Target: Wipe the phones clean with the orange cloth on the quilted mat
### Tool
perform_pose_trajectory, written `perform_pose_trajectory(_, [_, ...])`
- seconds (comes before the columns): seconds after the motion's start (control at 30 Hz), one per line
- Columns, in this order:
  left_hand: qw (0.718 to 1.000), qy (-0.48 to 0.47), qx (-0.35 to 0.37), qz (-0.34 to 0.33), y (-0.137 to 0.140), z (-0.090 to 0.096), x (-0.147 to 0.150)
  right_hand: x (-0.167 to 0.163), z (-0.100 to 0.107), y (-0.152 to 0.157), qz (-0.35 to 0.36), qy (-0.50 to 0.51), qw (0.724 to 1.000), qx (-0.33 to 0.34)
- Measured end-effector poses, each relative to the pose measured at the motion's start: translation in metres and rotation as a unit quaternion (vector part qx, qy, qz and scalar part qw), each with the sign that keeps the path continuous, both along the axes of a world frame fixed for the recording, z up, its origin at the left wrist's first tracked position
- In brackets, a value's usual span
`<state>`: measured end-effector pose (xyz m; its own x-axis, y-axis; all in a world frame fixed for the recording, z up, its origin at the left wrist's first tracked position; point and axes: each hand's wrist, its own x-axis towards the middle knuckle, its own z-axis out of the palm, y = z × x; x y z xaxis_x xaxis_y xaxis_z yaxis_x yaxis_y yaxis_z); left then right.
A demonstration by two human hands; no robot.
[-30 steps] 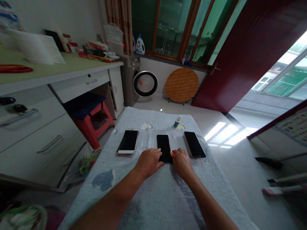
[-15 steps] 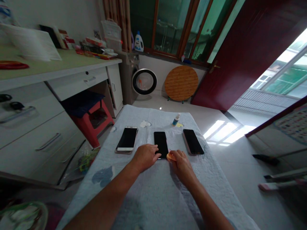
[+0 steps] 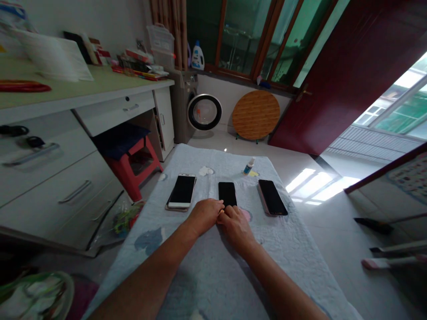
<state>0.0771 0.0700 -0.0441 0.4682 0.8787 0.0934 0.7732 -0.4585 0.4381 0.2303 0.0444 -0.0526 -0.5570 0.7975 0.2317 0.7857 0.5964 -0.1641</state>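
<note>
A black smartphone (image 3: 227, 193) lies face up in the middle of the cloth-covered table, its lower end hidden by my hands. My left hand (image 3: 207, 214) grips the phone's lower left edge with its fingers close together. Against those fingers, at the bottom of the phone, my right hand (image 3: 235, 226) is closed on a small orange cloth (image 3: 220, 213). Only a sliver of the cloth shows. To the left, a white-framed phone (image 3: 182, 192) rests on another flat thing. A dark phone (image 3: 272, 198) lies to the right.
A small bottle with a blue label (image 3: 248, 166) stands behind the phones on the patterned table cover (image 3: 213, 275). A red stool (image 3: 140, 166) and a white desk (image 3: 116, 106) are at the left. Beyond are a front-loading washer (image 3: 182, 104) and a round wooden tabletop (image 3: 256, 114).
My right hand has moved left with the orange cloth, from the phone's lower right side to its bottom edge beside my left hand. The whole view has shifted slightly.
</note>
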Motion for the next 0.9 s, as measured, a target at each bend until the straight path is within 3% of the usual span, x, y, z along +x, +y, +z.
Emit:
perform_pose_trajectory(0.17, [1.0, 0.0, -0.007, 0.003, 0.0, 0.0, -0.003, 0.005, 0.002, -0.002, 0.004, 0.013, 1.0, -0.004])
perform_pose_trajectory(0.47, [1.0, 0.015, -0.003, 0.022, -0.007, 0.002, 0.001, 0.047, 0.01, 0.008, -0.065, 0.045, 0.995, -0.058])
perform_pose_trajectory(0.9, [0.999, 0.036, -0.008, 0.001, -0.004, 0.003, 0.004, 0.022, 0.004, 0.123, -0.094, -0.004, 0.995, -0.015])
